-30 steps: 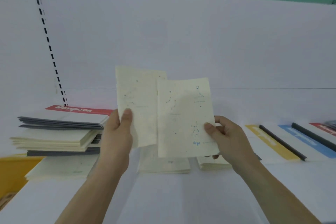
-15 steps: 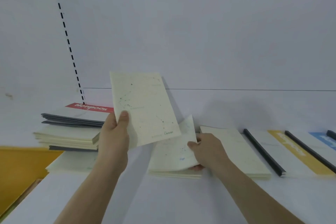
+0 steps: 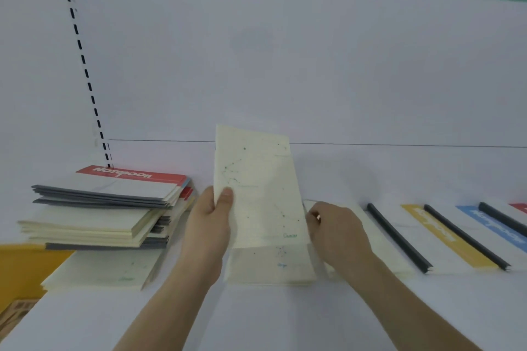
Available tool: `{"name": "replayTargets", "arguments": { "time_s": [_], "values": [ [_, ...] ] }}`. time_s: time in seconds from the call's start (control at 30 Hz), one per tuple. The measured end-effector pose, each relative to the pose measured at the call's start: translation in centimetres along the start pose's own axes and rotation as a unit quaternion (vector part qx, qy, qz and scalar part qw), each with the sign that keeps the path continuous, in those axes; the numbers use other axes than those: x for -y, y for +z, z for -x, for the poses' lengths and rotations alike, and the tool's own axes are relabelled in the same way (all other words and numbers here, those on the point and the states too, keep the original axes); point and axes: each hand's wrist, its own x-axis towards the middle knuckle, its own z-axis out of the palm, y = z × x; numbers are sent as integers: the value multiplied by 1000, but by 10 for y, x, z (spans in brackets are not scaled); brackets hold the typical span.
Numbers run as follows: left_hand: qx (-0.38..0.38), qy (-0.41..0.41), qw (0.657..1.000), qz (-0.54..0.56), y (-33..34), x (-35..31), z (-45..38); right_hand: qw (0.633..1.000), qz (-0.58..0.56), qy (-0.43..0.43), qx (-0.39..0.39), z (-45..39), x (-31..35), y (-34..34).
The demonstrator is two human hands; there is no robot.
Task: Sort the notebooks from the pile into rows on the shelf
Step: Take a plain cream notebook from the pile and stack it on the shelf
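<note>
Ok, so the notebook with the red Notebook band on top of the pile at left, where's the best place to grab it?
Take the red-banded notebook by its right-hand edge, coming in from the right. It lies flat on top of the pile, and that edge overhangs the books beneath, leaving room for fingers under and a thumb on top. The left hand holds a cream notebook, so the right hand likely suits.

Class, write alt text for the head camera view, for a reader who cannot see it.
A person's left hand holds a cream constellation notebook above a stack of the same kind on a white shelf, the right hand beside it. A mixed pile sits left; colour-striped notebooks lie right.
</note>
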Motion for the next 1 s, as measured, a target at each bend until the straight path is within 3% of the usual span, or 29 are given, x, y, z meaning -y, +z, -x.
{"name": "replayTargets", "arguments": {
  "time_s": [0.03,0.1,0.17,0.3,0.43,0.57,0.83,0.9,1.0],
  "values": [
    [5,-6,1000,2,3,1,0,995,-93,8,-18,1,-3,-6],
    [20,-16,1000,-1,14,4,2,949,-311,55,-14,5,-6,-20],
    [41,-23,999,0,30,6,6,911,-406,74,-2,9,-13,-33],
    [87,-44,995,-30,67,7,16,950,-307,45,-45,5,-50,-50],
    [132,36,960,-245,107,7,21,972,-219,58,-63,-4,-97,-66],
    [103,84,934,-331,139,18,23,984,-169,33,-52,-10,-129,-70],
    [90,130,771,-617,165,62,36,999,25,-35,16,-10,-162,-38],
    [86,123,750,-645,167,67,38,998,50,-38,31,-10,-163,-35],
    [76,113,745,-653,169,71,39,995,72,-58,40,-8,-165,-31]
  ]
}}
